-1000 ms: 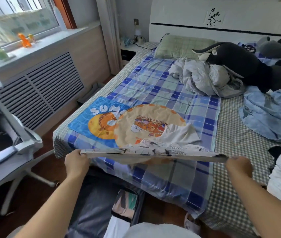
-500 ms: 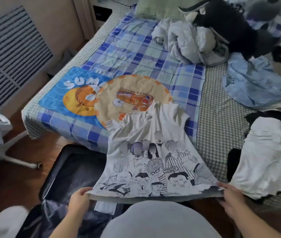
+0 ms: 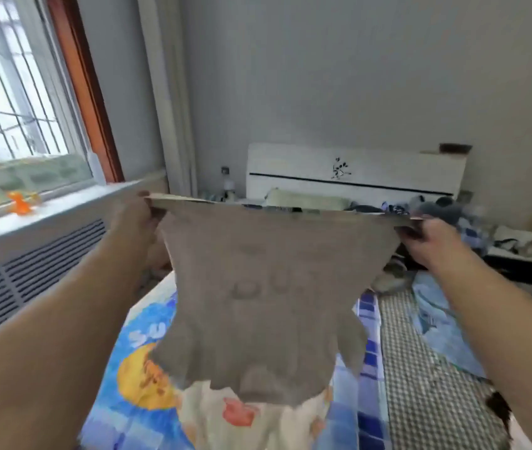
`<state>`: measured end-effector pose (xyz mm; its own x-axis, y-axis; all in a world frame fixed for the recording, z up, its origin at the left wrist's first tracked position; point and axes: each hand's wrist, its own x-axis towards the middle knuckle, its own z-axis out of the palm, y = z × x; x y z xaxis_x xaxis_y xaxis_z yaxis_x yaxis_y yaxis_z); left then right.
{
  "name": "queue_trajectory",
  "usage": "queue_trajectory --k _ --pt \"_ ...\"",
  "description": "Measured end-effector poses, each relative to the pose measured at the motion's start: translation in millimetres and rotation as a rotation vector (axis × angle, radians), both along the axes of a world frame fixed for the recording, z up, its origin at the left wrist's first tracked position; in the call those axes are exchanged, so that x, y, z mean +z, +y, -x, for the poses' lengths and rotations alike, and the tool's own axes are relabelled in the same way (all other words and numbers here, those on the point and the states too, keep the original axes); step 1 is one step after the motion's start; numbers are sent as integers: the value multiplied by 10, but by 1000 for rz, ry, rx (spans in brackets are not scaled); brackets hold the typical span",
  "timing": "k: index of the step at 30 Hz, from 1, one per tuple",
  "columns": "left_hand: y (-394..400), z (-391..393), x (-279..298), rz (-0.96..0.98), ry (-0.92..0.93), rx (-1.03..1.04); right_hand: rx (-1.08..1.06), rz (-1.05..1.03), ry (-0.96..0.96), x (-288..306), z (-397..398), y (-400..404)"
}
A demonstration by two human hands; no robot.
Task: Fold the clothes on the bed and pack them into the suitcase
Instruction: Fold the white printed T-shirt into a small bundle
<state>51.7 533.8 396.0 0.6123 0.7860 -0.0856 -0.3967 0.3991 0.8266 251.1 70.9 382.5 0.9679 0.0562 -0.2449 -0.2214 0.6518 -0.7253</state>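
Head-worn view, facing forward toward bed (image 3: 427, 345) and headboard (image 3: 355, 170), somewhat blurred.

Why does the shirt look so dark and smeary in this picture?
In the head view the shirt is held up by the left hand and right hand with the bright window off to one side, so its near face is in shade and the print shows only faintly. Motion blur softens the whole frame, and the wide lens bends the window bars.

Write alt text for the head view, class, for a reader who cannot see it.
Both hands, left and right, hold a T-shirt up by its hem, stretched between them, sleeves hanging down over the bed. A window is at left, a headboard behind.
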Motion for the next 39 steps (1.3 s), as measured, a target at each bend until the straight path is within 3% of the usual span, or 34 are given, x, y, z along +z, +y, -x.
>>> queue_trajectory --k 4,7,10,17,24,28,32,35,39 --pt "252 -171 1111 -74 -156 81 -12 -103 -207 828 -206 106" --pt "156 -60 1242 -78 -203 58 -24 -244 -253 1065 -175 93" --pt "113 94 998 -98 -112 47 4 -176 -278 908 -30 57" --pt "-190 507 -1054 -62 338 99 91 230 -90 -611 300 -206" --pt "-877 967 -3781 -1 815 -40 113 633 295 -3137 712 -817" --pt "-1357 1252 -5085 68 1045 -16 180 812 435 -4515 1034 -1172" --pt "-1652 1489 -5833 12 1152 -14 245 798 561 -5348 1261 -1377" --pt "-1656 1688 -6130 53 1189 14 212 745 555 -5590 1335 -1473" --pt "-1684 1903 -6040 -294 1279 -10 172 848 412 -5483 1355 -1595"
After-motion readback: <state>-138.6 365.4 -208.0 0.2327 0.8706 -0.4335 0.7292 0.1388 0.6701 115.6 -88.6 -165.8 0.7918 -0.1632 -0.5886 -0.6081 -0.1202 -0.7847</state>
